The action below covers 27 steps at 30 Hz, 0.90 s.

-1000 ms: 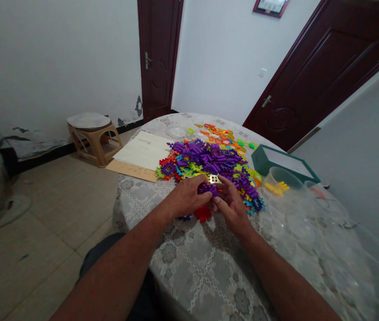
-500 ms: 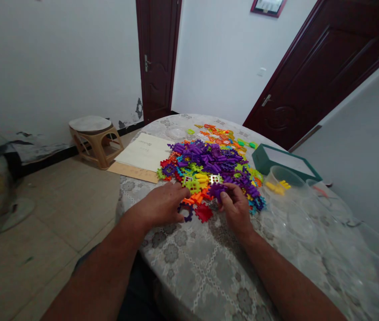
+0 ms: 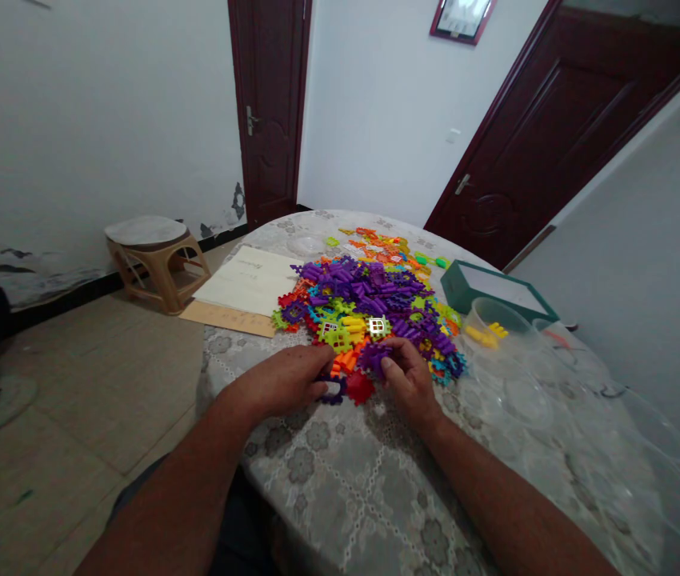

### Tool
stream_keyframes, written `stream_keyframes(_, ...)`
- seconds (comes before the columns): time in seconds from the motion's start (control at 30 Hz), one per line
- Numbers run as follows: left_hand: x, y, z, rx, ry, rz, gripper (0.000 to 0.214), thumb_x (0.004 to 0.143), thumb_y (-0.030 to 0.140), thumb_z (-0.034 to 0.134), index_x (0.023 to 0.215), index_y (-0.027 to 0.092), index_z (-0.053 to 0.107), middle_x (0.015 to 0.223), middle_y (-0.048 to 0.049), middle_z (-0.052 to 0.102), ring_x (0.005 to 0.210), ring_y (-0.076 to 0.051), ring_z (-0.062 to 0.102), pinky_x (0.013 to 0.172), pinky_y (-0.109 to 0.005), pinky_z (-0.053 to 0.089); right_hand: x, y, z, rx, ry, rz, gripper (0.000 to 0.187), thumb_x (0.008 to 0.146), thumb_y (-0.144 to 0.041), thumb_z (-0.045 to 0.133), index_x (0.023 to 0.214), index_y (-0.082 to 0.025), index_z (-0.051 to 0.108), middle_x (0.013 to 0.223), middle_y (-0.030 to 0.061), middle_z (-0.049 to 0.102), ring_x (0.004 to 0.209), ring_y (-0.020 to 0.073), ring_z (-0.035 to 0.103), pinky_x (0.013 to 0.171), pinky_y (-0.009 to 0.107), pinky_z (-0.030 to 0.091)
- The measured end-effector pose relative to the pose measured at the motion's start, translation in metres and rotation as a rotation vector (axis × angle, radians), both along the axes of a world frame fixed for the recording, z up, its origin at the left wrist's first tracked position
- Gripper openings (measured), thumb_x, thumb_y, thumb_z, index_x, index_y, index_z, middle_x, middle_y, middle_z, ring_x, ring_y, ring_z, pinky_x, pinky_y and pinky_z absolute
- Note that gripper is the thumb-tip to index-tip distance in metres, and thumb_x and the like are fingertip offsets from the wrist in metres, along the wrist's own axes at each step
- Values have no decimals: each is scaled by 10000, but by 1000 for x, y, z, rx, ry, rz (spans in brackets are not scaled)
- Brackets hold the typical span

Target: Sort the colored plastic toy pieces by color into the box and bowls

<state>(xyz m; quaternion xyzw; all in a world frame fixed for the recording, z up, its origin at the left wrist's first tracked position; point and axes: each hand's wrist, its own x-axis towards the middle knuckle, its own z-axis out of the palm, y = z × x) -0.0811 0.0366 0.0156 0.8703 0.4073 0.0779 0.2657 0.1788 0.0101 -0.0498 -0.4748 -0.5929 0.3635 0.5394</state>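
Observation:
My right hand (image 3: 407, 379) pinches a purple toothed plastic building piece (image 3: 372, 359) between thumb and fingers, just over the front of a pile. Across from it, my left hand (image 3: 290, 378) reaches in with thumb and fingers apart. Its thumb is at the edge of a dark purple ring-shaped piece (image 3: 334, 392) on the tablecloth; whether it grips the ring is hard to see. Between the hands lies a red toothed piece (image 3: 360, 389). Behind them, the heap of purple pieces (image 3: 370, 284) is mixed with orange sticks (image 3: 347, 360), yellow sticks (image 3: 354, 322) and green window pieces (image 3: 378, 326).
Paper sheets (image 3: 245, 278) lie left of the heap on the round table (image 3: 340, 496). To the right stand a green box (image 3: 457, 290) and a clear tub (image 3: 505, 320) with yellow pieces, beside several clear containers. A stool (image 3: 157, 260) is on the floor at left.
My left hand's fingers have drawn down closer to the dark purple ring. My right hand keeps the purple piece. The head view has shifted slightly, so the scene sits lower and further left.

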Motion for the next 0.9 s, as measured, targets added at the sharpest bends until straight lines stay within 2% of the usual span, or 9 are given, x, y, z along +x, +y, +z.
stream_keyframes(0.1,4,2,7,-46,-107,45,112,952,335,574,949,227,604,896,-10,669,798,-192,588,670,-295,370,-4,-3,2,-4,9,74,226,932,-356,656,1123,-238,629,850,-9,618,705,160,565,638,285,464)
stream_keyframes(0.27,19,6,12,-137,-355,111,184,964,413,586,955,229,595,840,20,635,773,-175,562,671,-284,377,-12,-2,12,9,76,79,224,911,-342,683,1101,-238,628,886,2,637,766,172,591,702,300,487)
stream_keyframes(0.43,35,12,4,-177,-495,94,202,956,424,612,947,223,593,844,21,630,780,-168,561,702,-287,421,-9,4,21,-27,114,85,234,915,-341,679,1112,-234,613,865,-5,633,722,157,575,631,271,466)
stream_keyframes(0.6,48,17,5,-293,-629,93,244,971,454,593,1040,221,623,945,-16,715,871,-194,669,776,-313,532,-1,11,38,-61,113,71,217,927,-328,653,1116,-234,603,792,-33,612,641,132,538,557,240,432)
stream_keyframes(0.67,54,17,8,-302,-644,100,256,978,436,576,1105,222,637,985,-31,749,907,-206,707,794,-326,557,10,15,53,-58,17,59,205,932,-310,642,1120,-232,624,787,-35,619,623,126,529,551,237,428)
stream_keyframes(0.73,59,15,12,-230,-614,133,250,973,406,575,1125,223,651,981,-35,768,909,-208,725,795,-329,562,30,22,74,-33,-115,24,207,931,-302,641,1125,-230,644,799,-29,641,624,127,539,558,241,434)
stream_keyframes(0.83,63,11,17,-94,-526,183,201,963,365,572,1063,223,675,939,-32,783,881,-205,735,788,-326,552,76,43,108,41,-369,-98,245,917,-314,666,1146,-226,676,816,-12,690,648,143,574,581,250,449)
stream_keyframes(0.9,64,10,17,-34,-487,201,189,969,349,559,1044,226,682,939,-30,789,883,-206,739,795,-327,545,116,66,128,47,-560,-218,292,901,-307,686,1177,-214,691,816,3,718,680,159,612,612,255,459)
